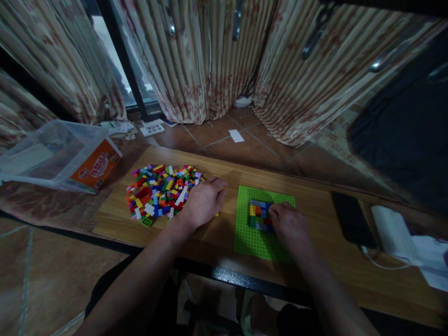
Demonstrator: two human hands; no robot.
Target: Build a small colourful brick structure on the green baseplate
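A block of colored toy bricks (258, 211), yellow, orange, blue and red, is built up on the green studded baseplate (245, 242). My right hand (289, 224) is over the block's right side, thumb and finger pinched together at the bricks; what lies between the fingertips is too small to make out. Off to the left, a loose pile of mixed toy bricks (163, 189) is spread over the wooden table. My left hand (205, 201) rests beside the pile's right edge, its fingers loosely stretched toward the baseplate, with nothing visible in them.
A clear plastic bin (66, 158) with an orange label stands left of the wooden table (217, 238). A black phone (353, 218) and a white device (392, 232) with a cable lie to the right, near papers (432, 256). Striped curtains (210, 60) hang behind.
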